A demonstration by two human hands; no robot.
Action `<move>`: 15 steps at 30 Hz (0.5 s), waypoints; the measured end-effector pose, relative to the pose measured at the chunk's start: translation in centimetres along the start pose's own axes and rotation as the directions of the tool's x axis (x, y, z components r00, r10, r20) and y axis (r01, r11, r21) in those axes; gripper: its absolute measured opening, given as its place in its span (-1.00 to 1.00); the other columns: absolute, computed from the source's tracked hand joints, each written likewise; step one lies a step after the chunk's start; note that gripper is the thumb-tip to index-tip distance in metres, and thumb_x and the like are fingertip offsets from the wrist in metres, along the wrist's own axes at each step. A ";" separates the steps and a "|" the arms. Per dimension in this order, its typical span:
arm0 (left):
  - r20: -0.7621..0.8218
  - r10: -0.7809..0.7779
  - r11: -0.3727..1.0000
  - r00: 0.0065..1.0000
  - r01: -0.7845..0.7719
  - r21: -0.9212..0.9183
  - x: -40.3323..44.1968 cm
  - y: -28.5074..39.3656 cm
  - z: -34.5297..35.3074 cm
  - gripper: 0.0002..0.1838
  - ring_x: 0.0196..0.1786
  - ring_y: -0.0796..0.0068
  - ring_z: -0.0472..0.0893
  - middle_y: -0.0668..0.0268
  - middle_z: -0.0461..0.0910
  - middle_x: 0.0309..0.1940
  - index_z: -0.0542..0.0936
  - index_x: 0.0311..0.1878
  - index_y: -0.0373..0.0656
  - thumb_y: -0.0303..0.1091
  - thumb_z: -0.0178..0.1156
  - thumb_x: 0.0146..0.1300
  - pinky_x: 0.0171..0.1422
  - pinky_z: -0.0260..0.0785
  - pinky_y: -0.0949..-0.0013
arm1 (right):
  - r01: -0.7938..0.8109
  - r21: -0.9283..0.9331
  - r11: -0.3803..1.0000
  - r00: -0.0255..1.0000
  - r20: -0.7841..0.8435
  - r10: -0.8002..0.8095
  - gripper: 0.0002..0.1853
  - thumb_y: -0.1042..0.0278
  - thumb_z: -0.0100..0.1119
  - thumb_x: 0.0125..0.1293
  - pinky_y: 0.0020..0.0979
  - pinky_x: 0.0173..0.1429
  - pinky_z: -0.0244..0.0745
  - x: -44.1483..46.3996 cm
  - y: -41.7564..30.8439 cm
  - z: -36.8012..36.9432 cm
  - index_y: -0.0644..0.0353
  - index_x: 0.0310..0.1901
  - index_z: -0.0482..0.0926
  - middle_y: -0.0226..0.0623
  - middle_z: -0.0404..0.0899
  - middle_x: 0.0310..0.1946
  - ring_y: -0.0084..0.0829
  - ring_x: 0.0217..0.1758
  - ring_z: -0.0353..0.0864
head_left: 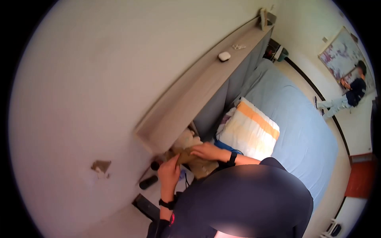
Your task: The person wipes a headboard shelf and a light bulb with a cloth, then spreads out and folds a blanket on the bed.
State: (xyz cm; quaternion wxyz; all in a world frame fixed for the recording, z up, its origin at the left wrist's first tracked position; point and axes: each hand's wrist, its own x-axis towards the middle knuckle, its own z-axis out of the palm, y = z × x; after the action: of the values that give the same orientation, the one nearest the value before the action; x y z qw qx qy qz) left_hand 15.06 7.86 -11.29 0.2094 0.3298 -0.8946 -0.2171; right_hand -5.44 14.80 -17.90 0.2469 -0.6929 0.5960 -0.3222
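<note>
Low in the middle of the frame, what looks like brown cloth (184,157) lies between the left hand (169,171) and right hand (208,151), both pinching it; I'd keep those grips level and the tension even, so it won't twist.

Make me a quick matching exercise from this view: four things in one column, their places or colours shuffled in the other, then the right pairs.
1. bed sheet
2. bedding piece on the sheet
3. small white case
4. brown item

A. on the wooden ledge
B. held by the left hand and right hand
C. pale blue
D. whitish, with an orange band

Pairs: 1-C, 2-D, 3-A, 4-B
</note>
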 end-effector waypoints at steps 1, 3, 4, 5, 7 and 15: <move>0.026 -0.011 1.000 1.000 0.011 0.006 -0.3 0.5 0.2 -0.65 -0.34 0.14 0.55 0.16 0.59 -0.33 0.55 -0.11 -0.10 -0.51 0.10 -0.05 -0.27 0.39 0.25 | 0.016 -0.002 1.000 1.000 -0.025 -0.016 -0.70 0.04 0.00 0.25 -0.19 -0.38 0.37 -0.3 0.1 -0.8 0.14 -0.33 0.45 -0.12 0.50 -0.46 -0.05 -0.38 0.49; 0.044 -0.005 1.000 0.999 0.004 0.020 -0.6 1.2 0.3 -0.64 -0.36 0.12 0.54 0.18 0.57 -0.37 0.54 -0.09 -0.10 -0.51 0.10 -0.04 -0.32 0.37 0.23 | 0.082 -0.023 0.996 0.996 -0.024 -0.082 -0.66 -0.03 0.07 0.17 -0.23 -0.35 0.39 -0.6 0.7 -3.1 0.11 -0.29 0.47 -0.21 0.51 -0.44 -0.12 -0.35 0.51; 0.034 -0.009 1.000 0.999 0.008 0.025 -0.5 1.3 0.4 -0.64 -0.36 0.12 0.54 0.18 0.57 -0.37 0.54 -0.09 -0.10 -0.51 0.10 -0.04 -0.32 0.37 0.23 | 0.110 -0.050 0.993 0.991 -0.066 -0.113 -0.64 -0.06 0.10 0.14 -0.24 -0.34 0.39 -0.6 0.8 -4.5 0.09 -0.28 0.48 -0.25 0.51 -0.44 -0.15 -0.35 0.52; 0.042 -0.007 0.999 0.999 0.005 0.037 -0.6 1.4 0.3 -0.64 -0.37 0.12 0.53 0.18 0.57 -0.38 0.54 -0.08 -0.11 -0.51 0.10 -0.04 -0.33 0.36 0.23 | 0.117 -0.045 0.992 0.991 -0.063 -0.119 -0.64 -0.06 0.10 0.14 -0.24 -0.34 0.39 -1.0 1.4 -5.4 0.09 -0.28 0.48 -0.25 0.51 -0.44 -0.15 -0.35 0.52; 0.051 -0.009 0.999 0.999 0.006 0.054 -0.6 1.5 0.1 -0.64 -0.39 0.12 0.53 0.19 0.56 -0.39 0.53 -0.08 -0.11 -0.51 0.10 -0.03 -0.34 0.35 0.23 | 0.178 -0.230 0.957 0.983 0.094 -0.161 -0.68 0.04 0.19 0.04 -0.25 -0.32 0.39 -1.6 2.5 -6.8 0.04 -0.24 0.49 -0.33 0.50 -0.44 -0.23 -0.33 0.53; -0.216 0.288 0.932 0.933 -0.221 0.289 4.6 4.3 -2.9 -0.60 -0.34 0.32 0.52 0.27 0.56 -0.28 0.53 -0.06 -0.11 -0.53 0.12 -0.07 -0.25 0.32 0.32 | 0.128 -0.638 0.760 0.869 -0.297 -0.395 -0.60 0.44 0.17 -0.20 -0.33 -0.26 0.38 2.9 -0.4 -14.9 -0.06 -0.19 0.53 -0.42 0.48 -0.36 -0.30 -0.29 0.47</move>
State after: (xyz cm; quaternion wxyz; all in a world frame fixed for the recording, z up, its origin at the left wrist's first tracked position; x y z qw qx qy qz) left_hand 11.24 6.89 -5.57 0.3041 0.2600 -0.9162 -0.0245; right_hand -15.99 12.60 -7.13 -0.1656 -0.7281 0.5994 -0.2884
